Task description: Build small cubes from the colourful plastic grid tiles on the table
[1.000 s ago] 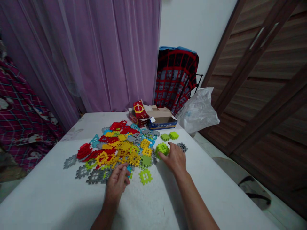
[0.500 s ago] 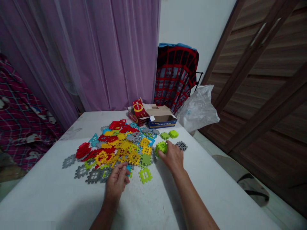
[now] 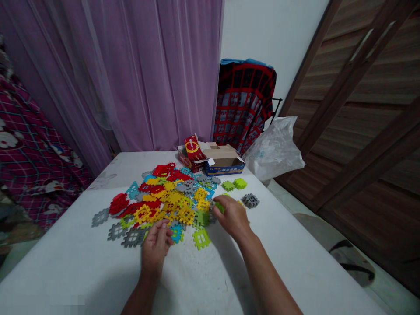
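Note:
My right hand (image 3: 233, 216) is closed around light green interlocking building tiles (image 3: 219, 207) at the right side of a mixed pile. The back of the hand hides most of them. My left hand (image 3: 155, 238) rests at the near edge of the pile, its fingers curled in; whether anything is between them is hidden. Yellow tiles (image 3: 186, 215) lie just beyond its fingertips, and a blue tile (image 3: 177, 233) is to its right. Between my hands lies a flat light green tile (image 3: 201, 238). Dark grey tiles (image 3: 131, 237) lie left of my left hand.
Red tiles (image 3: 118, 204) are at the pile's left. Green tiles (image 3: 240, 183) and a grey stack (image 3: 250, 200) sit on the right. Behind stand an open blue box (image 3: 225, 169) and a red box (image 3: 193, 148). A clear plastic bag (image 3: 275, 151) hangs by the table's right edge.
The view has shifted slightly. My right hand has turned over the green tiles and now covers more of them. My left hand has drawn back a little, uncovering more of the blue tile.

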